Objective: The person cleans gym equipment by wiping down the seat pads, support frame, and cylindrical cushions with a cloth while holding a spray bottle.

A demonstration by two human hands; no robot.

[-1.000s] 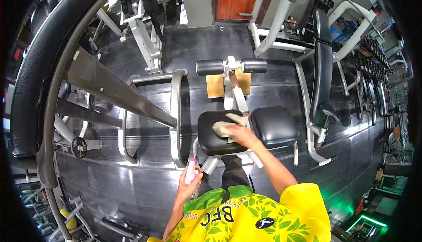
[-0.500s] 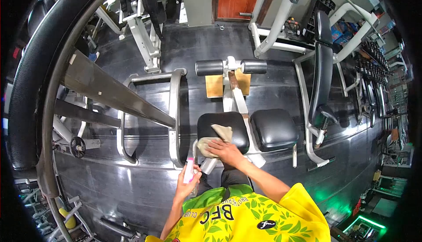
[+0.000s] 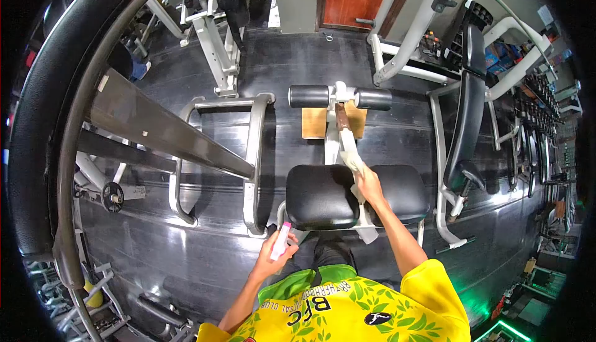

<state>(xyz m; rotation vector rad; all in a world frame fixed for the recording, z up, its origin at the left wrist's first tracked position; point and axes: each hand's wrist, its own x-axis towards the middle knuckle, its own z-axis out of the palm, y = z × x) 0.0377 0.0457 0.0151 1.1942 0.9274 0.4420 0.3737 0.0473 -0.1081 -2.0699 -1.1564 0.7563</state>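
Note:
My right hand (image 3: 369, 184) is closed on a pale cloth (image 3: 352, 160), which lies against the white centre bar of the machine, between the left black seat pad (image 3: 321, 196) and the right black seat pad (image 3: 397, 193). Below the left pad, my left hand (image 3: 273, 254) is wrapped round a spray bottle (image 3: 281, 241) with a pink top. Two black foam rollers (image 3: 309, 96) sit at the far end of the bar, above a wooden plate (image 3: 314, 123).
A large padded machine frame (image 3: 167, 127) rises close on the left. To the right stands a black upright bench (image 3: 467, 118). A red door (image 3: 352, 0) is at the back, and dumbbell racks (image 3: 539, 103) line the far right.
My right hand has moved the cloth from the left seat pad to the centre bar on the right. My left hand still holds the bottle. The view has shifted slightly.

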